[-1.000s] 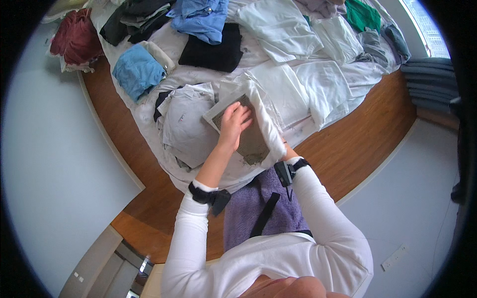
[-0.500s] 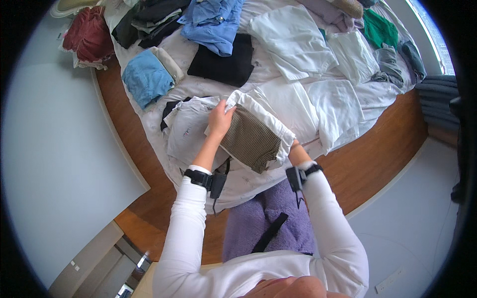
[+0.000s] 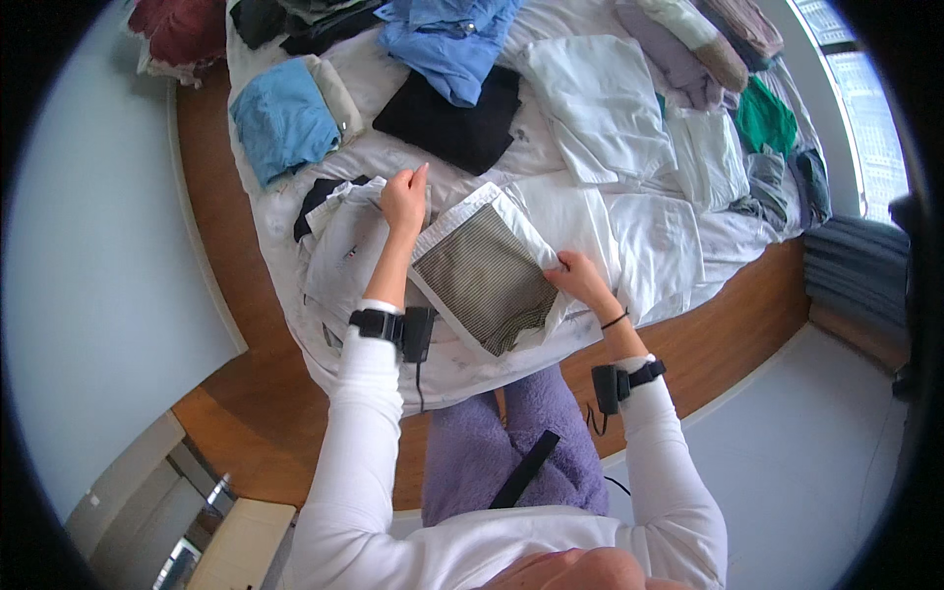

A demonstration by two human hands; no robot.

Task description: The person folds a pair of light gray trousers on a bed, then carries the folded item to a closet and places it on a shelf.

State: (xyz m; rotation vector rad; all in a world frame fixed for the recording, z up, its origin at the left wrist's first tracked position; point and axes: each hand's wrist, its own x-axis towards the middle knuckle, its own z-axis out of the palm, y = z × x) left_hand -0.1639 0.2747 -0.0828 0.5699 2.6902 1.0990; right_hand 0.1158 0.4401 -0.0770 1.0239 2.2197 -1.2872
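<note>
In front of me on the bed lies a white garment with a brown-and-cream striped panel [image 3: 482,270], spread fairly flat with its right side bunched. My right hand [image 3: 582,279] pinches that right white edge between thumb and fingers. My left hand [image 3: 403,201] is closed just beyond the garment's left corner, above a pale grey-white garment [image 3: 339,251]; whether any cloth is in its fingers is hidden. Folded white clothes [image 3: 565,216] lie beneath and to the right of the striped piece.
Folded clothes cover the bed: a light-blue bundle [image 3: 285,123], a black garment [image 3: 447,120], blue denim-like shirts [image 3: 452,44], a white garment [image 3: 600,108] and a green one [image 3: 765,116]. Wooden flooring [image 3: 265,393] surrounds the bed; a window [image 3: 865,118] is at right.
My left hand has let go of the garment's top edge and moved left and farther away. My right hand has come into sight on the right edge. The striped garment now lies flatter.
</note>
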